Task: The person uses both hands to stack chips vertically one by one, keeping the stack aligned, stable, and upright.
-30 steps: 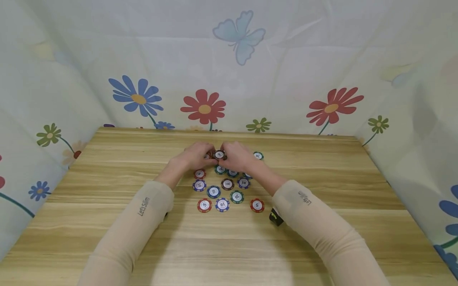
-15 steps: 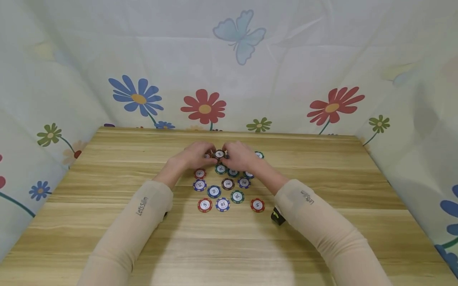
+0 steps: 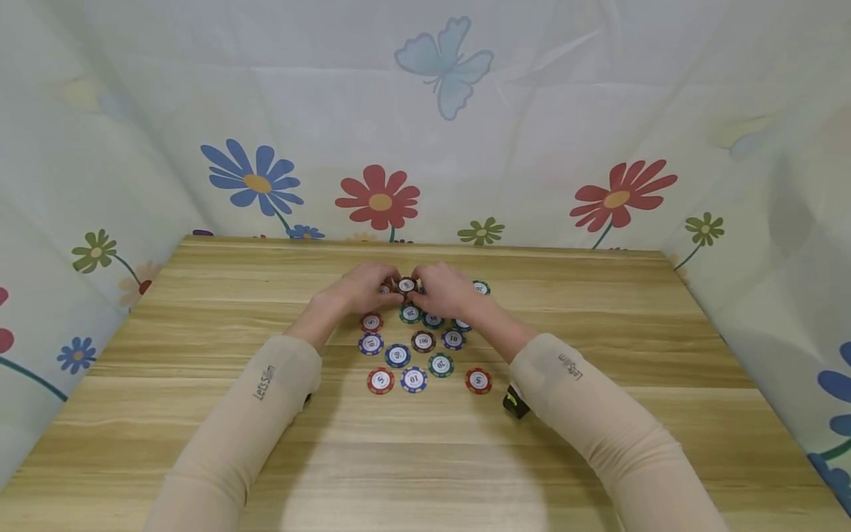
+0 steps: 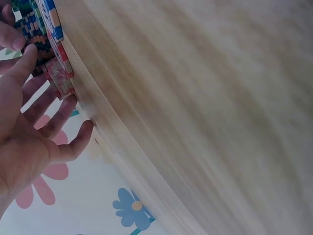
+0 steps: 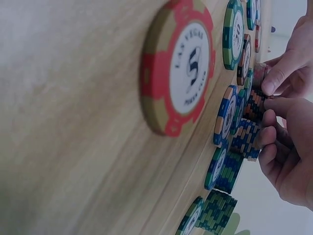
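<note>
At the far middle of the table, both hands meet around a stack of black poker chips (image 3: pixel 406 285). My left hand (image 3: pixel 364 287) pinches it from the left, thumb in front and fingers behind. From the other side, my right hand (image 3: pixel 445 290) holds the same stack with thumb and fingertips. The right wrist view shows the stack's layered edge (image 5: pixel 255 105), both thumbs close together at its top. Beside the left fingers stands a stack of red chips (image 4: pixel 59 81). A stack of blue chips (image 5: pixel 246 139) is right next to the right fingers, mostly hidden in the head view.
Several single chips lie flat nearer me, among them a red 5 chip (image 3: pixel 479 380), a blue 10 chip (image 3: pixel 414 380) and a green 20 chip (image 3: pixel 441 365). Green chip stacks (image 5: pixel 216 211) stand right of the hands. A flowered cloth (image 3: pixel 532 148) hangs behind the wooden table (image 3: pixel 412 458).
Both hands stay around the black chip stack with hardly any motion. The right forearm has shifted slightly to the right. The loose chips lie as before.
</note>
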